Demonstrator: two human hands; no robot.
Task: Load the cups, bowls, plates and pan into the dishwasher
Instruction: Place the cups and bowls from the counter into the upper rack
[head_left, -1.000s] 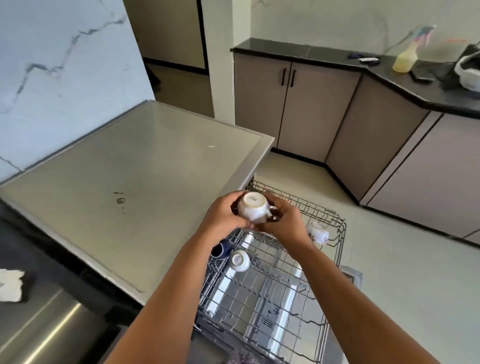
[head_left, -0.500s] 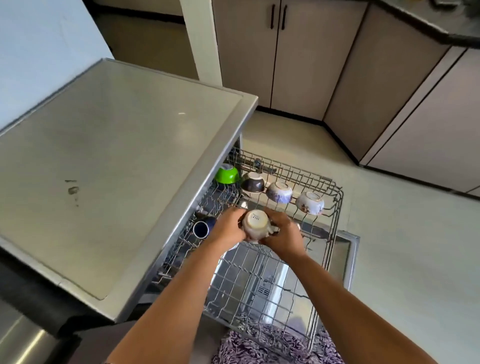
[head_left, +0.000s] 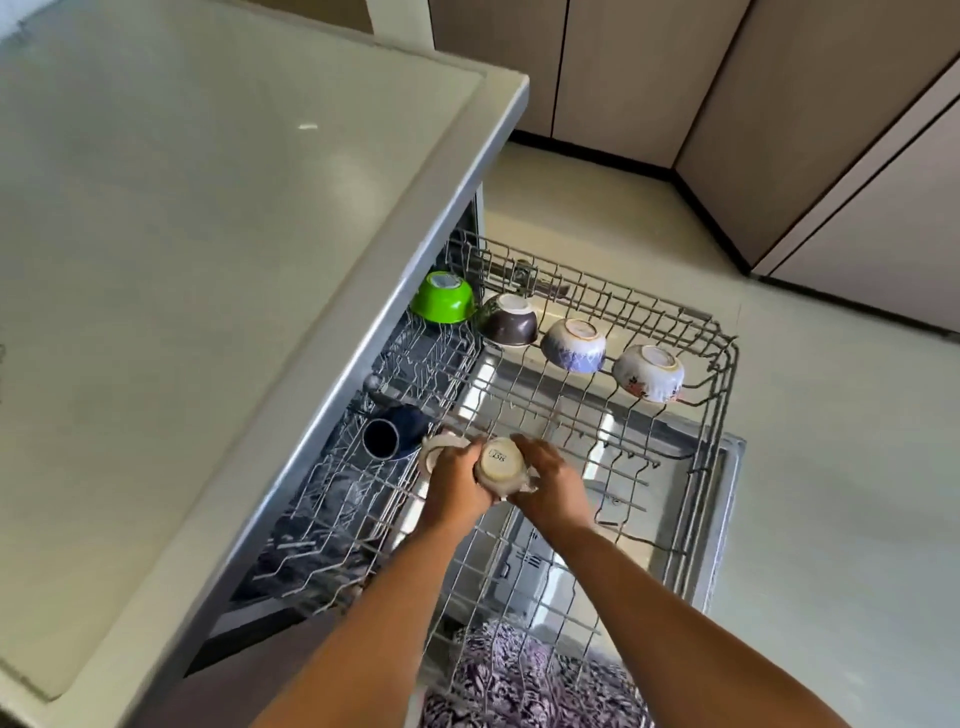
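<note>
Both hands hold a white cup (head_left: 501, 464) upside down, base up, low over the pulled-out wire rack (head_left: 722, 395). My left hand (head_left: 457, 480) grips its left side and my right hand (head_left: 548, 475) its right side. Another white cup (head_left: 434, 451) stands partly hidden behind my left hand. A dark blue cup (head_left: 392, 434) lies on its side just left of it. Along the rack's far row sit four overturned bowls: green (head_left: 443, 297), dark brown (head_left: 509, 321), blue-patterned (head_left: 574, 344) and white floral (head_left: 649, 373).
A steel counter top (head_left: 208, 260) overhangs the rack's left side. The open dishwasher door (head_left: 727, 467) lies below the rack. Beige cabinets (head_left: 779, 130) line the far wall, with light floor (head_left: 831, 519) to the right. Patterned purple fabric (head_left: 524, 686) shows at the bottom.
The view tilted down and closer over the rack. Both hands lowered the white cup toward the rack's left-middle, next to the other white cup.
</note>
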